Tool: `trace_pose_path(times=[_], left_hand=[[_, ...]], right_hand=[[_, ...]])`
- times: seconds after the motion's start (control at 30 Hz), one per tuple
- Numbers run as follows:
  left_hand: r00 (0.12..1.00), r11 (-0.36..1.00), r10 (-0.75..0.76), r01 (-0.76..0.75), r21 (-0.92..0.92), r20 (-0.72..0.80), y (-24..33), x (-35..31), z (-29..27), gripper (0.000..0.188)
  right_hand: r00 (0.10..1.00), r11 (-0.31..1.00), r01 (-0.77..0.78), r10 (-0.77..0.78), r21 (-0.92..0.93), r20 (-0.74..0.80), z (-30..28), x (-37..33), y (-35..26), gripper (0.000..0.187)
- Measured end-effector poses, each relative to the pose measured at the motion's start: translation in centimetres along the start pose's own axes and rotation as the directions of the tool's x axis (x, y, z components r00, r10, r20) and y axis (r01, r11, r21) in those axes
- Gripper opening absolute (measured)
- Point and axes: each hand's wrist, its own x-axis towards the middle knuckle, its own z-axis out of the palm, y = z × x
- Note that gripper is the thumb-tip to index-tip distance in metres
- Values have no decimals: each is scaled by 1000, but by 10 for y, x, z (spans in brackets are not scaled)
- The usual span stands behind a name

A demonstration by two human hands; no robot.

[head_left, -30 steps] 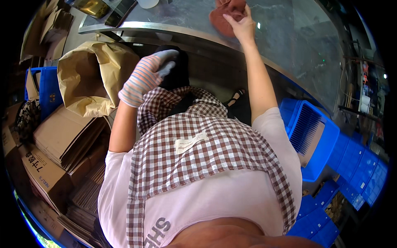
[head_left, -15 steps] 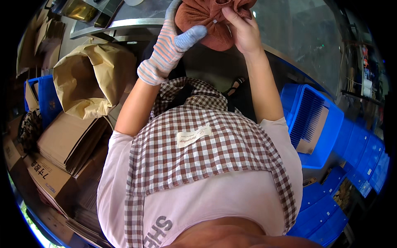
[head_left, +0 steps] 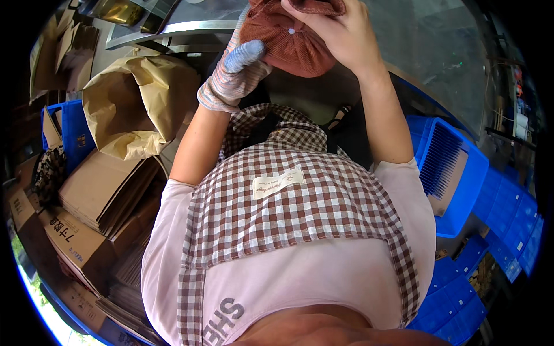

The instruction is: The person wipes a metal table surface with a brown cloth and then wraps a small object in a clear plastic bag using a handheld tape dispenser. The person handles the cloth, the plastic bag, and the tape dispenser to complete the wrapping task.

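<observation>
A rust-brown piece of ribbed cloth (head_left: 297, 55), gathered in folds around a small white spot, is held up at the top of the view. My left hand (head_left: 235, 74) wears a striped knit glove with a blue thumb. It grips the cloth from the left side, the thumb across the near face; its other fingers are mostly hidden behind. My bare right hand (head_left: 349, 37) pinches a folded upper edge of the same cloth. The cloth's top is cut off by the frame.
A metal-edged table (head_left: 190, 26) lies beyond my left hand. On the left stand an open tan paper bag (head_left: 135, 106) and stacked flat cardboard (head_left: 101, 187). To the right are a blue bin (head_left: 461, 213) with black bristle-like rows and several more blue boxes (head_left: 508, 207).
The cloth has turned and shifted slightly left and down in my hands. My right hand has moved across it, its thumb now over the upper fold.
</observation>
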Motion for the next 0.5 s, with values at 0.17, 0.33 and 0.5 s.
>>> trace_pose_path(times=[0.17, 0.33, 0.5], left_hand=[[1000, 1000, -9, 10, 26, -29, 4, 1, 1, 79], [991, 991, -11, 29, 133, -133, 14, 2, 3, 67], [971, 982, -23, 66, 178, -236, 22, 3, 4, 71]], right_hand=[[998, 988, 37, -29, -148, 55, 2, 10, -22, 43], [976, 974, 61, -12, -219, 216, 0, 17, -18, 56], [932, 994, -55, 84, -91, 353, -12, 17, -12, 72]])
